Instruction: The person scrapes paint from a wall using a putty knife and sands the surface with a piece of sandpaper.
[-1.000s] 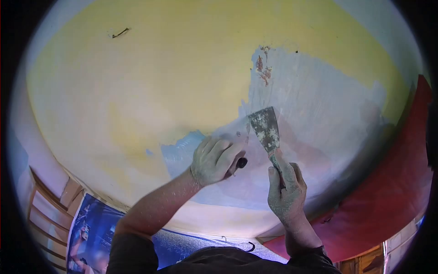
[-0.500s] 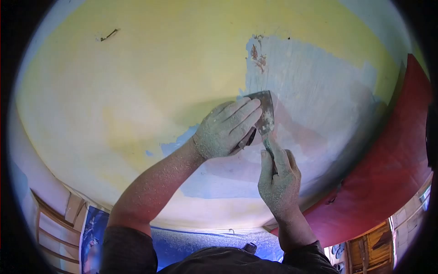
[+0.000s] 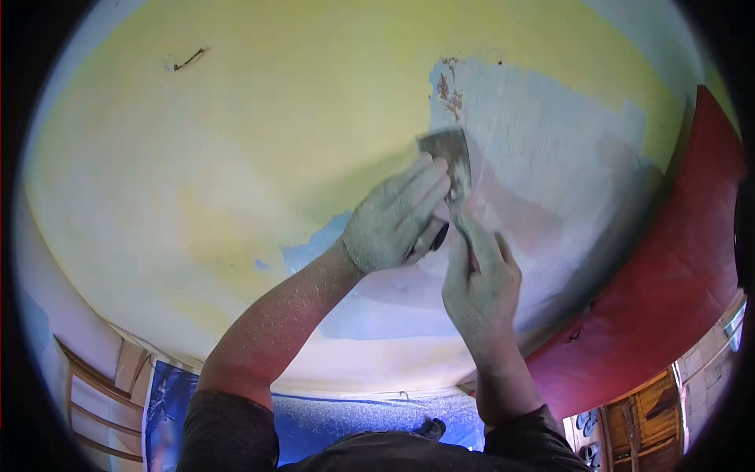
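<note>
A paint scraper (image 3: 450,151) with a wide, stained metal blade lies against the wall, its edge pointing up. My right hand (image 3: 486,295) is closed round its handle, the index finger stretched along it toward the blade. My left hand (image 3: 391,224) presses its fingertips on the blade's lower left part. A dark object (image 3: 440,236) shows by the left thumb; its kind is mostly hidden. Pale dust coats both hands and forearms. Around the blade, the wall (image 3: 314,102) has yellow paint on the left and a bare bluish-grey patch (image 3: 543,126) on the right.
Brown damaged spots (image 3: 448,90) mark the wall above the blade. A red sheet (image 3: 637,315) hangs along the right side. Below lies a dust-strewn blue sheet (image 3: 354,413). Wooden slats (image 3: 102,405) stand at the lower left, and footwear (image 3: 588,452) sits at the lower right.
The scraper blade has moved up the wall, toward the brown spots. My left hand has shifted slightly right and its fingertips sit lower on the blade.
</note>
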The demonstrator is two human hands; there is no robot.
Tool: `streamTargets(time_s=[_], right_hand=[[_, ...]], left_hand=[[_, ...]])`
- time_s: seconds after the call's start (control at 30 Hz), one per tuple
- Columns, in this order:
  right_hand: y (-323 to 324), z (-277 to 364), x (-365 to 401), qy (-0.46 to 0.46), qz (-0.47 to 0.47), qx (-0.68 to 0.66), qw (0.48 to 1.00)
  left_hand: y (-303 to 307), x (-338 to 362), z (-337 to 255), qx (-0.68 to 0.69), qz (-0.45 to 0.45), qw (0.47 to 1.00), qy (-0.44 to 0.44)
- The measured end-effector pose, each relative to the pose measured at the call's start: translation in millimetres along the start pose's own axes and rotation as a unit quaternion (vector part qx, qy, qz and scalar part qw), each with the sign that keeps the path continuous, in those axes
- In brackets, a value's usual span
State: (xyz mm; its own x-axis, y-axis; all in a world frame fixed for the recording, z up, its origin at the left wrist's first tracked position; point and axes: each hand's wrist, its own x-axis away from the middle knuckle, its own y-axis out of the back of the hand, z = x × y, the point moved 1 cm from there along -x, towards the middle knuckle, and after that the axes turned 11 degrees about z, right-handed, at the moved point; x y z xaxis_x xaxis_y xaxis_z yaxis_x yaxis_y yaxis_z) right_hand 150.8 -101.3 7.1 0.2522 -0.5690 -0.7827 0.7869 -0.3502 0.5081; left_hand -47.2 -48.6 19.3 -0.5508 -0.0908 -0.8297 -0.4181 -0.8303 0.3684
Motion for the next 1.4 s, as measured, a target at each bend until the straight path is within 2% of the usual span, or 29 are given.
streamTargets(time_s=[0.03, 0.13, 0.17, 0.3, 0.4, 0.5, 0.7, 0.8, 0.9, 1.0, 1.17, 1.4], right_hand=[[-4.4, 5.7, -9.8, 0.006, -0.017, -0.01, 1.0], [4.5, 14.4, 3.3, 0.004, -0.006, 0.002, 1.0], [6.5, 12.0, 12.9, -0.014, 0.007, 0.012, 1.0], [12.7, 17.9, 10.3, -0.001, -0.016, 0.014, 1.0], [14.2, 21.9, 7.6, -0.005, -0.011, 0.002, 1.0], [5.1, 20.0, 18.8, -0.021, 0.006, 0.003, 1.0], [2.0, 24.2, -15.6, 0.009, -0.029, 0.026, 0.999], [14.9, 35.6, 0.1, -0.026, 0.007, 0.046, 0.999], [3.3, 24.6, 14.6, 0.003, -0.023, 0.02, 1.0], [17.7, 29.3, 8.8, -0.029, 0.011, 0.03, 0.999], [4.9, 23.9, 15.9, -0.035, -0.009, 0.02, 0.999], [11.9, 40.5, 8.4, -0.006, -0.014, 0.013, 1.0]], left_hand=[[0.4, -1.6, 0.6, -0.001, -0.016, 1.0, 0.022], [0.7, 3.0, 6.7, 0.013, -0.016, 0.999, -0.027], [0.2, 8.6, 6.7, 0.02, 0.021, 0.999, -0.043], [6.2, 8.4, 0.4, 0.038, 0.039, 0.998, -0.02], [6.5, 7.1, 0.6, 0.012, 0.02, 1.0, -0.02], [7.2, 10.1, 1.2, 0.027, 0.039, 0.998, -0.033], [12.7, 1.4, -2.1, 0.031, -0.013, 0.999, 0.023], [21.1, 4.7, 1.0, 0.017, 0.028, 0.999, -0.015], [13.4, 14.9, 3.6, 0.062, 0.033, 0.997, -0.034], [14.6, 11.7, 1.1, 0.047, 0.024, 0.998, -0.029], [18.6, 7.6, -1.7, 0.061, 0.029, 0.997, -0.025], [30.9, 3.2, -5.8, 0.066, 0.003, 0.998, -0.007]])
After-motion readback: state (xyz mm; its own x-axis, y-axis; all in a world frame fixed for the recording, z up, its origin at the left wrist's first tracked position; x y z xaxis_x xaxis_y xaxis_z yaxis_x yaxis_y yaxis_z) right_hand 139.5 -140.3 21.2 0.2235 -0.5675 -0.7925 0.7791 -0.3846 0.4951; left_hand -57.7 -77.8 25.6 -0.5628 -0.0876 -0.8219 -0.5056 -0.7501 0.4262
